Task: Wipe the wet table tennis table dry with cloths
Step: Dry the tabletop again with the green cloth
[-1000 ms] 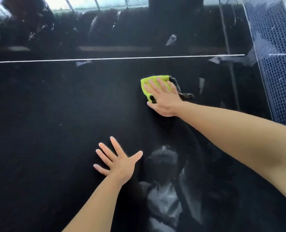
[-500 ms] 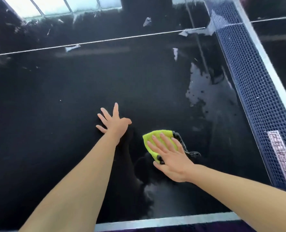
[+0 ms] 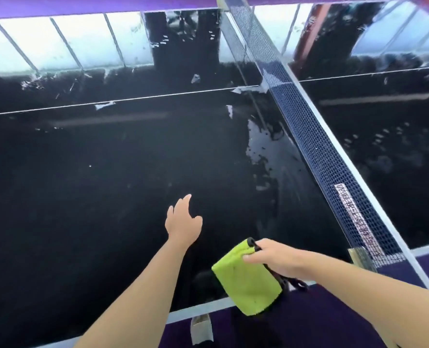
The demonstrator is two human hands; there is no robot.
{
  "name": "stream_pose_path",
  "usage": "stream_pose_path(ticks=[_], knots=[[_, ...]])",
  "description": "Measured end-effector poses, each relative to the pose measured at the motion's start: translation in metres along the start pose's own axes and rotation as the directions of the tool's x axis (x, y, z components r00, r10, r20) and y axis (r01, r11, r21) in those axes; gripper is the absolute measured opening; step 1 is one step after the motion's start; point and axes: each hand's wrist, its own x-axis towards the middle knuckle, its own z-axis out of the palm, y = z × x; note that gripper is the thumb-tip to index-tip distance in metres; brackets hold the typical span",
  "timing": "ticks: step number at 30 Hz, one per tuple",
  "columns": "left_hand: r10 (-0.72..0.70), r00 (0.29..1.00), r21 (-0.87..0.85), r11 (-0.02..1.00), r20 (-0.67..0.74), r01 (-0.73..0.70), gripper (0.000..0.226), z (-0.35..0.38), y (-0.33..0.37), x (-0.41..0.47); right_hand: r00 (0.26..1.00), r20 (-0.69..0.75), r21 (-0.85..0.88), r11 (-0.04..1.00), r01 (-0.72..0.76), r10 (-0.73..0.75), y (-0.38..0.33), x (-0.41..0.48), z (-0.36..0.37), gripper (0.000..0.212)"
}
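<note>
Judged partway done. Dull and streak-free over the broad near-left stretch of the glossy black table tennis table (image 3: 82, 197); taken as wiped already. Left to do, by the look of it:
- a pale ragged patch of pooled water (image 3: 261, 151) close against the blue mesh net (image 3: 316, 151)
- flecks and smears beyond the thin white centre line (image 3: 133, 99), under the bright window reflections
- scattered droplets (image 3: 384, 139) on the half past the net

Probably more left than done.

Lime-green microfibre cloth with black edging (image 3: 248, 280): off the surface, hanging folded above the table's near white edge, towards the net end. Gripped at its upper edge by the right hand (image 3: 278, 259), fingers curled over the fold, thumb hidden beneath. Arm in from the lower right, wrist about level. No contact between cloth and tabletop visible.

Left hand (image 3: 183, 222): reached forward over the dark middle of the near half, palm down, fingers loosely extended and close together, thumb out to the right. Holding nothing. Touching the surface or just above it: cannot tell. Well apart from the pooled water, near the right hand.
</note>
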Motion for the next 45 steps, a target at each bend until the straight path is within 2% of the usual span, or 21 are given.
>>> stream_pose_path(ticks=[3,4,5,6,7,9,10,11,13,14,15,17,20,23,28,32,37,39,45], knots=[[0.025,1.0,0.08,0.996,0.008,-0.025,0.073,0.003,0.022,0.01,0.934,-0.352,0.271,0.949,0.161,-0.058,-0.026,-0.013,-0.046,0.019],[0.033,0.999,0.108,0.994,0.007,-0.034,0.074,0.004,0.027,0.016,0.878,-0.471,0.294,0.924,0.246,-0.084,-0.034,-0.014,-0.062,0.019],[0.034,0.999,0.127,0.991,0.01,-0.034,0.076,0.004,0.032,0.022,0.799,-0.585,0.233,0.916,0.326,-0.136,-0.039,-0.012,-0.077,0.02],[0.031,0.999,0.141,0.989,0.012,-0.032,0.077,0.005,0.036,0.03,0.693,-0.691,0.089,0.926,0.367,-0.208,-0.039,-0.008,-0.091,0.024],[0.027,0.999,0.161,0.987,0.018,-0.03,0.079,0.006,0.04,0.039,0.563,-0.757,-0.137,0.923,0.359,-0.332,-0.034,-0.001,-0.107,0.033],[0.004,1.0,0.239,0.971,0.03,-0.011,0.082,0.007,0.05,0.056,0.338,-0.755,-0.556,0.822,0.125,-0.562,-0.017,0.022,-0.142,0.052],[-0.018,0.999,0.296,0.955,0.034,0.007,0.083,0.008,0.055,0.065,0.32,-0.745,-0.624,0.781,-0.023,-0.586,-0.006,0.038,-0.156,0.058],[-0.046,0.998,0.346,0.938,0.03,0.033,0.083,0.008,0.06,0.072,0.382,-0.767,-0.6,0.787,-0.144,-0.515,0.005,0.055,-0.167,0.061],[-0.138,0.99,0.379,0.918,0.021,0.119,0.085,0.01,0.072,0.084,0.566,-0.8,-0.444,0.831,-0.336,-0.199,0.027,0.09,-0.181,0.061],[-0.212,0.977,0.354,0.917,0.034,0.186,0.088,0.013,0.077,0.09,0.623,-0.781,-0.371,0.83,-0.416,-0.037,0.036,0.107,-0.184,0.062],[-0.293,0.955,0.305,0.915,0.055,0.263,0.094,0.015,0.082,0.096,0.644,-0.763,-0.329,0.817,-0.473,0.065,0.043,0.124,-0.189,0.064],[-0.411,0.904,0.227,0.898,0.121,0.378,0.115,0.024,0.088,0.106,0.628,-0.765,-0.294,0.791,-0.536,0.141,0.041,0.152,-0.204,0.067],[-0.467,0.868,0.281,0.867,0.17,0.412,0.139,0.039,0.092,0.113,0.625,-0.772,-0.307,0.793,-0.526,0.116,0.007,0.193,-0.243,0.067],[-0.513,0.844,0.344,0.829,0.156,0.44,0.145,0.046,0.091,0.122,0.63,-0.775,-0.373,0.773,-0.514,0.045,-0.033,0.247,-0.309,0.066],[-0.58,0.803,0.388,0.777,0.134,0.496,0.151,0.052,0.092,0.13,0.713,-0.7,-0.492,0.753,-0.438,-0.043,-0.121,0.346,-0.397,0.063],[-0.602,0.786,0.393,0.763,0.142,0.513,0.151,0.054,0.093,0.134,0.816,-0.551,-0.657,0.694,-0.294,-0.176,-0.165,0.383,-0.406,0.063],[-0.54,0.823,0.355,0.815,0.177,0.458,0.144,0.044,0.089,0.127,0.888,-0.294,-0.87,0.483,-0.096,-0.353,-0.126,0.343,-0.362,0.062],[-0.516,0.84,0.347,0.828,0.165,0.441,0.144,0.044,0.088,0.126,0.903,-0.23,-0.883,0.468,-0.037,-0.363,-0.099,0.312,-0.339,0.063],[-0.442,0.885,0.322,0.867,0.147,0.38,0.143,0.043,0.087,0.118,0.915,-0.197,-0.877,0.48,-0.004,-0.352,-0.004,0.206,-0.25,0.067]])
